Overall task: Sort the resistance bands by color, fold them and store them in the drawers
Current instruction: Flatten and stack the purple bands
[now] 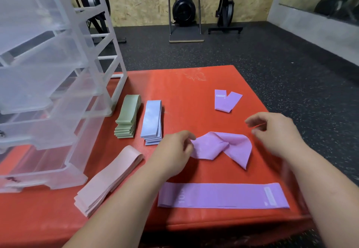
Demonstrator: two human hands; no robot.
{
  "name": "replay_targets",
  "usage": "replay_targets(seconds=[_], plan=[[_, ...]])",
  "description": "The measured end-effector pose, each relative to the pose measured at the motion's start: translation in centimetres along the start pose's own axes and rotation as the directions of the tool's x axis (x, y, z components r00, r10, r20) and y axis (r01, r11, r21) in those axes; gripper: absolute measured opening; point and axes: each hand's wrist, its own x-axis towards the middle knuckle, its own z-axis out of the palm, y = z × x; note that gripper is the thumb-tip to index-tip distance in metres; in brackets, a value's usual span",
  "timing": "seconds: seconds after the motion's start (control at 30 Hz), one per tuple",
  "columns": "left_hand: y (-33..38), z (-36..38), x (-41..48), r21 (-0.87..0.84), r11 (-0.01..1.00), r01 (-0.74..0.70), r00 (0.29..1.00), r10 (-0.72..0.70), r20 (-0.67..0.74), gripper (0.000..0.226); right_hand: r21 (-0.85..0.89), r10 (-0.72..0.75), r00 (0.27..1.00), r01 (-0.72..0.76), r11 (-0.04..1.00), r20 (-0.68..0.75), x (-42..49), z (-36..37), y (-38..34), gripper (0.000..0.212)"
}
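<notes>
A crumpled purple band (225, 146) lies mid-mat. My left hand (172, 148) pinches its left end. My right hand (275, 133) hovers just right of it, fingers apart, blurred, holding nothing. Another purple band (223, 195) lies flat near the mat's front edge. A third purple band (226, 100) lies folded farther back. Stacks of green bands (127, 116), blue bands (152, 121) and pink bands (108, 179) lie on the left. The clear plastic drawer unit (48, 92) stands at the left with several drawers pulled out.
Everything rests on a red mat (184, 84) on a dark speckled gym floor (272, 57). Exercise machines (183, 10) stand against the wooden back wall. A mirror (330, 1) runs along the right wall.
</notes>
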Motion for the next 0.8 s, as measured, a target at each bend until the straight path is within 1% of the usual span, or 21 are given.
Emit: replay_targets(seconds=[0.07, 0.1, 0.13, 0.17, 0.23, 0.27, 0.3, 0.33, 0.37, 0.4, 0.43, 0.47, 0.5, 0.57, 0.6, 0.67, 0.73, 0.8], plan=[[-0.2, 0.3, -0.1, 0.035, 0.999, -0.02, 0.998, 0.022, -0.05, 0.027, -0.052, 0.042, 0.998, -0.044, 0.998, -0.038, -0.4, -0.6, 0.4, 0.024], [-0.3, 0.5, -0.1, 0.061, 0.998, -0.023, 0.997, 0.027, -0.067, 0.028, -0.045, 0.047, 0.999, -0.047, 0.998, -0.013, -0.6, -0.7, 0.4, 0.016], [-0.4, 0.6, -0.1, 0.091, 0.996, -0.017, 0.997, 0.024, -0.077, 0.029, -0.028, 0.043, 0.998, -0.042, 0.999, 0.04, -0.9, -0.7, 0.1, 0.015], [-0.4, 0.8, 0.0, 0.116, 0.993, -0.004, 0.997, 0.014, -0.082, 0.031, -0.015, 0.037, 0.993, -0.036, 0.999, 0.113, -1.2, -0.5, -0.3, 0.023], [-0.4, 1.0, 0.1, 0.15, 0.988, 0.032, 0.996, -0.018, -0.092, 0.034, -0.026, 0.042, 0.959, -0.036, 0.999, 0.28, -2.0, 0.1, -0.9, 0.042], [-0.3, 1.1, 0.1, 0.164, 0.985, 0.053, 0.995, -0.038, -0.095, 0.037, -0.062, 0.043, 0.935, -0.023, 0.998, 0.351, -2.4, 0.4, -1.1, 0.047], [-0.2, 1.1, 0.1, 0.175, 0.981, 0.078, 0.993, -0.062, -0.099, 0.041, -0.12, 0.036, 0.918, 0.013, 0.993, 0.394, -2.7, 0.8, -1.1, 0.049], [-0.2, 1.2, 0.1, 0.18, 0.978, 0.108, 0.99, -0.09, -0.104, 0.044, -0.181, 0.022, 0.918, 0.054, 0.982, 0.395, -2.7, 1.2, -0.9, 0.046], [-0.1, 1.2, 0.1, 0.175, 0.975, 0.137, 0.987, -0.119, -0.107, 0.046, -0.216, 0.019, 0.931, 0.064, 0.974, 0.364, -2.4, 1.3, -0.5, 0.041], [-0.1, 1.2, 0.2, 0.16, 0.974, 0.162, 0.983, -0.146, -0.108, 0.047, -0.215, 0.027, 0.948, 0.044, 0.976, 0.317, -2.1, 1.1, -0.2, 0.039], [-0.2, 1.2, 0.3, 0.133, 0.974, 0.182, 0.98, -0.168, -0.11, 0.045, -0.172, 0.05, 0.963, -0.004, 0.985, 0.266, -1.8, 0.8, 0.2, 0.039], [-0.2, 1.2, 0.4, 0.103, 0.975, 0.195, 0.977, -0.184, -0.112, 0.042, -0.081, 0.085, 0.971, -0.069, 0.994, 0.225, -1.5, 0.3, 0.5, 0.04], [-0.3, 1.2, 0.4, 0.079, 0.977, 0.2, 0.975, -0.19, -0.119, 0.037, 0.047, 0.128, 0.972, -0.14, 0.989, 0.195, -1.3, -0.2, 0.9, 0.041], [-0.4, 1.2, 0.5, 0.064, 0.978, 0.199, 0.972, -0.188, -0.144, 0.031, 0.317, 0.234, 0.954, -0.284, 0.905, 0.188, -1.2, -1.3, 1.6, 0.041], [-0.5, 1.2, 0.5, 0.052, 0.979, 0.198, 0.968, -0.187, -0.165, 0.029, 0.388, 0.282, 0.938, -0.341, 0.856, 0.202, -1.2, -1.8, 1.8, 0.04], [-0.4, 1.1, 0.5, -0.007, 0.981, 0.193, 0.959, -0.19, -0.212, 0.029, 0.4, 0.366, 0.907, -0.42, 0.814, 0.207, -1.2, -2.6, 2.7, 0.039], [-0.1, 0.8, 0.5, -0.058, 0.978, 0.201, 0.949, -0.209, -0.237, 0.029, 0.364, 0.428, 0.881, -0.473, 0.803, 0.2, -1.2, -2.8, 3.8, 0.039], [0.0, 0.5, 0.6, -0.074, 0.97, 0.23, 0.943, -0.241, -0.228, 0.029, 0.265, 0.447, 0.88, -0.475, 0.839, 0.159, -1.2, -2.6, 4.9, 0.04]])
